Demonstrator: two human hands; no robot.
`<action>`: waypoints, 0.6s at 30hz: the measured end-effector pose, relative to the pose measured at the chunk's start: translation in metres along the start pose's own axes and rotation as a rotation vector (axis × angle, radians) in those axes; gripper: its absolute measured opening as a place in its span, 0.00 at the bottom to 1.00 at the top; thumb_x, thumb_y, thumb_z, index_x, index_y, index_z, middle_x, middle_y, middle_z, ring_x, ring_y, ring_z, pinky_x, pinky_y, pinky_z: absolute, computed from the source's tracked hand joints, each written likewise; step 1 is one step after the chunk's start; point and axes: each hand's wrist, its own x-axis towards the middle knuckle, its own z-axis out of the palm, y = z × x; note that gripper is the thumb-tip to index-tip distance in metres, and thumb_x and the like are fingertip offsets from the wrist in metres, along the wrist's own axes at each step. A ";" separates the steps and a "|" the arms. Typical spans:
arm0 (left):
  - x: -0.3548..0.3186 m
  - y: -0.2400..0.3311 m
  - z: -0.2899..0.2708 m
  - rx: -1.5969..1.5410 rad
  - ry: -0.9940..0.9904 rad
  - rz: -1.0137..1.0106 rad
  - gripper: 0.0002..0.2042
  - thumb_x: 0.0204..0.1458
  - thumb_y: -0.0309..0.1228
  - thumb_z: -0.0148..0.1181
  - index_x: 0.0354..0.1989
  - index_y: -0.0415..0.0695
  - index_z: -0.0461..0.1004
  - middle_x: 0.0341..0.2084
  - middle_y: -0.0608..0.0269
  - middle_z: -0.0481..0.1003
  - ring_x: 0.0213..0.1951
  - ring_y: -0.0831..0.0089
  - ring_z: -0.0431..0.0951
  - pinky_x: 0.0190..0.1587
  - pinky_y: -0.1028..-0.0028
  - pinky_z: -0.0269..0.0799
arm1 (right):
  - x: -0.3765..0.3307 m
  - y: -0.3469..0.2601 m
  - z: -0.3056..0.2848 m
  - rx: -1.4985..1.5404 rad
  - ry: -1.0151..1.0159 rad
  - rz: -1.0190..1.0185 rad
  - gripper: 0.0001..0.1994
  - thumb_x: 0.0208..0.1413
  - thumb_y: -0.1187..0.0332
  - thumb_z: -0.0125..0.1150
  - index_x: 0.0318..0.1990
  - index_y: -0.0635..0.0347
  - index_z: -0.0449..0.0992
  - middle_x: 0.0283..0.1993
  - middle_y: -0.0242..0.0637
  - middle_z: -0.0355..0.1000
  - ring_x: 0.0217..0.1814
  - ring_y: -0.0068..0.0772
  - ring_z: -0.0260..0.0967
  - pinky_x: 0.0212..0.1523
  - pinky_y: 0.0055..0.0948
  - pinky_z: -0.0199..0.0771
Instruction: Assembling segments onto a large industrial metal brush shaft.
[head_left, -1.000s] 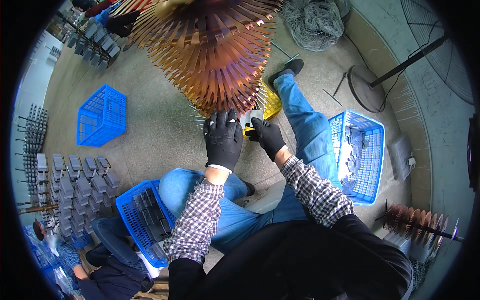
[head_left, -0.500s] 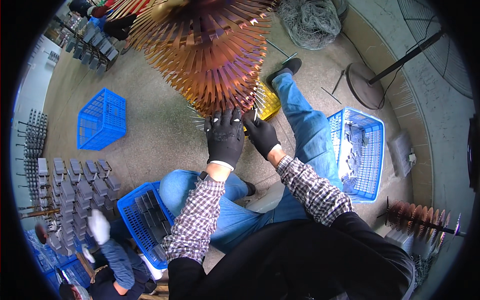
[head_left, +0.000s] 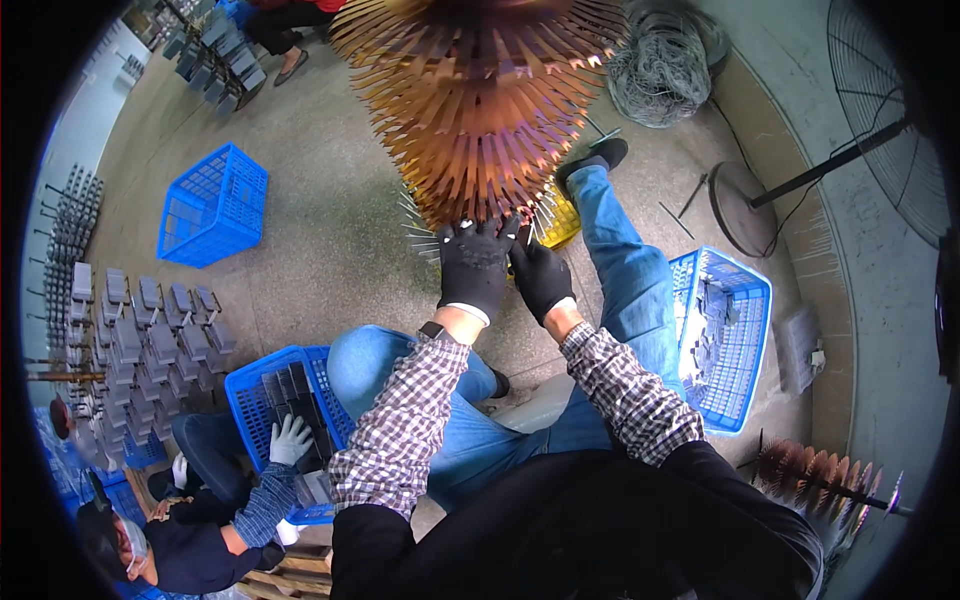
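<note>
In front of me hangs a large cone-like stack of copper-coloured toothed metal strips (head_left: 480,130), narrowing toward me. My left hand (head_left: 473,270), in a black glove, lies at the stack's lower tip with its fingers stretched out and slightly apart. Close beside it, my right hand (head_left: 541,273), also black-gloved, has its fingers bent and pressed together at the tip. What the right fingers pinch, if anything, is too small to make out. Thin metal pins (head_left: 424,240) stick out around the tip. Behind it, a yellow crate (head_left: 563,222) is partly hidden.
By my right leg stands a blue crate (head_left: 762,345) of light metal pieces. A blue crate (head_left: 235,378) with dark blocks is at my left, a co-worker's gloved hand (head_left: 291,440) over it. Another blue crate (head_left: 215,205) stands far left. A fan stand (head_left: 740,210) is at right.
My view has shifted, so the stack and both hands appear farther right. The co-worker's gloved hand has moved over the crate of dark blocks. My hands stay at the stack's tip.
</note>
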 end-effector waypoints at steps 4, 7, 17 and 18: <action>0.001 0.003 0.000 -0.048 0.019 -0.025 0.22 0.57 0.36 0.58 0.62 0.57 0.78 0.50 0.60 0.80 0.47 0.54 0.77 0.54 0.50 0.67 | -0.002 -0.004 -0.001 0.003 0.009 0.009 0.24 0.69 0.50 0.53 0.37 0.66 0.80 0.35 0.59 0.80 0.37 0.67 0.77 0.38 0.54 0.74; 0.001 0.005 -0.001 -0.057 0.007 -0.052 0.21 0.58 0.36 0.57 0.61 0.57 0.78 0.51 0.60 0.80 0.46 0.54 0.77 0.53 0.50 0.68 | 0.004 0.003 0.005 -0.017 -0.017 0.061 0.25 0.69 0.49 0.51 0.37 0.66 0.80 0.36 0.59 0.81 0.38 0.67 0.77 0.38 0.54 0.75; 0.003 0.001 -0.003 -0.061 0.007 -0.037 0.19 0.58 0.35 0.56 0.59 0.57 0.79 0.53 0.60 0.80 0.47 0.54 0.79 0.49 0.51 0.70 | 0.009 -0.001 0.001 0.002 -0.080 0.155 0.25 0.70 0.51 0.47 0.38 0.65 0.81 0.35 0.56 0.81 0.38 0.66 0.77 0.39 0.53 0.75; 0.004 0.001 -0.003 -0.038 -0.008 -0.034 0.19 0.58 0.35 0.56 0.59 0.57 0.79 0.53 0.60 0.79 0.47 0.53 0.79 0.49 0.51 0.70 | 0.011 0.003 0.004 -0.025 -0.077 0.127 0.25 0.70 0.51 0.47 0.38 0.65 0.81 0.35 0.55 0.81 0.37 0.66 0.77 0.38 0.53 0.75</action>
